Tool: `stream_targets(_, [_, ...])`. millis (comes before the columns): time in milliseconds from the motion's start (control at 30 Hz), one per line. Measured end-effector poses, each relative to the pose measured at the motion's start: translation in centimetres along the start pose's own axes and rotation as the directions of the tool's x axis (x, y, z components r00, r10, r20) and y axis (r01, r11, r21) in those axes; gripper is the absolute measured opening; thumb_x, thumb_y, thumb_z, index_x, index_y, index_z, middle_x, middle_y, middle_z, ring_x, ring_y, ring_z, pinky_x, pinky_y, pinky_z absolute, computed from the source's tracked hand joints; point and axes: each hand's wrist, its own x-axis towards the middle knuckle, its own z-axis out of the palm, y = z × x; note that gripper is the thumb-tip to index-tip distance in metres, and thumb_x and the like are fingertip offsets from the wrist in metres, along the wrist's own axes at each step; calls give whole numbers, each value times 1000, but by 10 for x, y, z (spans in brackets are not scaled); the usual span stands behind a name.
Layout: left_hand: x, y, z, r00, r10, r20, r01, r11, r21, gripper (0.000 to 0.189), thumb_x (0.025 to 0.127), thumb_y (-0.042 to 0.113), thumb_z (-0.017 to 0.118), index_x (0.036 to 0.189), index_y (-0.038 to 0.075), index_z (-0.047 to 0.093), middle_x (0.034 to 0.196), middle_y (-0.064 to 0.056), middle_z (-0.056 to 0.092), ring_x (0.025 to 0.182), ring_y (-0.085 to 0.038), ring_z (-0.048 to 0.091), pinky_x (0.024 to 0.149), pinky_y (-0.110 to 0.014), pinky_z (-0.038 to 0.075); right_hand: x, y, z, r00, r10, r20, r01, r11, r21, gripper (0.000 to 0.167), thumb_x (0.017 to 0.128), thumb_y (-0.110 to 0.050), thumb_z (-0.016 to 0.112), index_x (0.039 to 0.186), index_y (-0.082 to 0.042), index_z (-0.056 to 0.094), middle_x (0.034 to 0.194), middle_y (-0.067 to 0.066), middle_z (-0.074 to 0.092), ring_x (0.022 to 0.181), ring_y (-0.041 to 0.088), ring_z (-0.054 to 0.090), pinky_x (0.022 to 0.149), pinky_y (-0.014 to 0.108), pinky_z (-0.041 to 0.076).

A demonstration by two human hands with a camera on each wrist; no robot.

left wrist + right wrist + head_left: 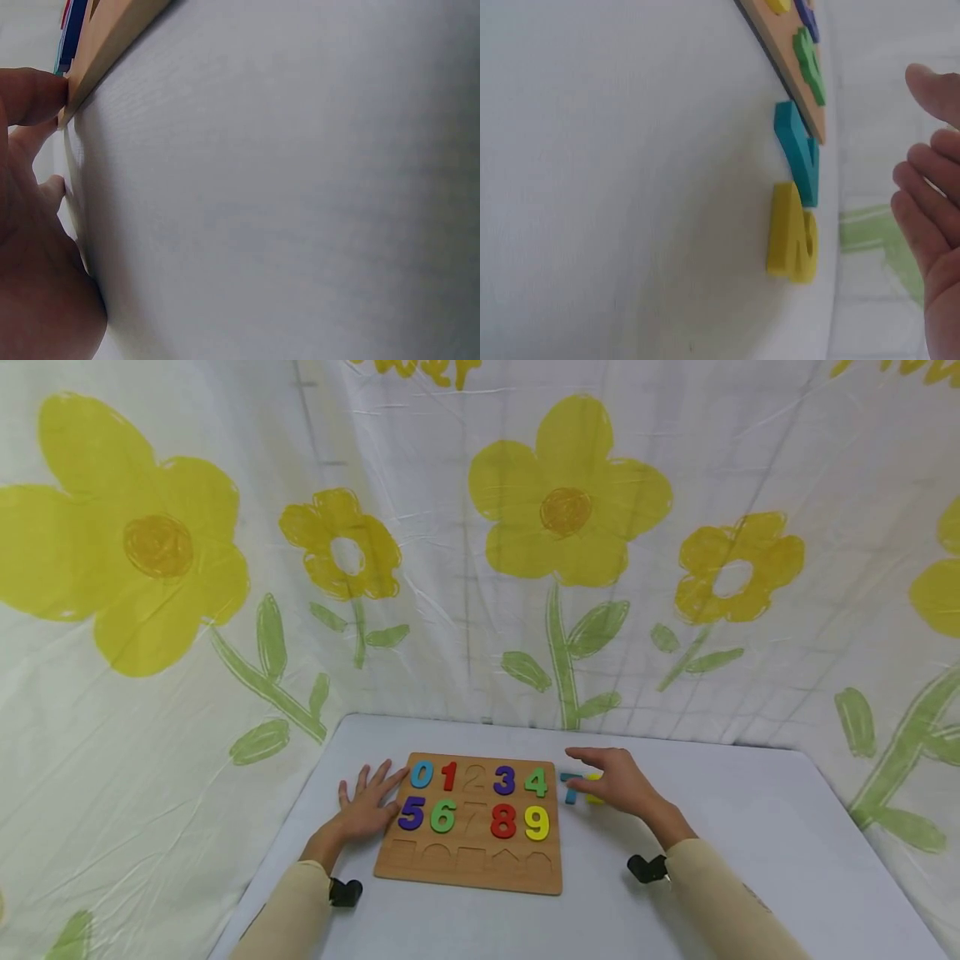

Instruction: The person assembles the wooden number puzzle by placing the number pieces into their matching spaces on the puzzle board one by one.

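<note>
A wooden number board [468, 881] lies on the table. My left hand [363, 810] rests at its left side, fingers spread and touching the edge; the left wrist view shows a fingertip [37, 96] against the board's side. My right hand [618, 785] hovers over two loose number pieces at the board's right, fingers extended and nothing held. One is a blue 7 [799, 157]; the other is a yellow piece [784, 232] that looks like a 2, partly hidden by the hand in the head view. The pieces lie close together, apart from the right hand.
Coloured numbers such as the red 8 [503, 820] and green 4 [536, 782] sit in the board. The 2 recess [474, 777], the 7 recess [472, 818] and a bottom row of shape recesses show bare wood. A flower-print curtain [450, 635] hangs behind the white table [750, 827].
</note>
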Motion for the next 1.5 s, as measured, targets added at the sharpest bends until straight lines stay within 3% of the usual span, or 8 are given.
stream_targets(367, [-2,6,-4,1000,-23,19,22,1000,17,66,106,18,58,170,15,41,182,-25,14,166,-60,-7,121,-84,-16,-24,16,-23,999,32,-29,-31,999,44,57,92,-26,91,143,-9,73,145,10,74,134,39,71,109,57,57])
stream_targets(800, [-3,-2,1,1000,16,-12,-16,1000,-7,66,105,21,56,169,14,42,181,-27,16,165,-61,-5,121,-83,-19,-42,36,-25,994,108,5,-108,988,113,62,93,-30,90,146,-6,70,147,13,72,137,40,68,111,56,55])
stream_targets(1167, [-1,4,-2,1000,-15,15,15,1000,21,66,107,19,58,170,15,40,183,-24,15,166,-59,-5,122,-84,-16,-42,48,-13,988,156,16,-156,976,154,60,90,-23,92,143,-4,71,144,13,74,137,39,69,112,53,55])
stream_targets(1500, [-1,-1,1,1000,10,-20,-10,1000,2,66,106,20,57,169,16,41,181,-26,17,165,-60,-5,122,-83,-17,-34,52,-6,989,144,16,-144,987,74,60,88,-20,93,142,-1,72,142,14,75,135,37,70,113,53,54])
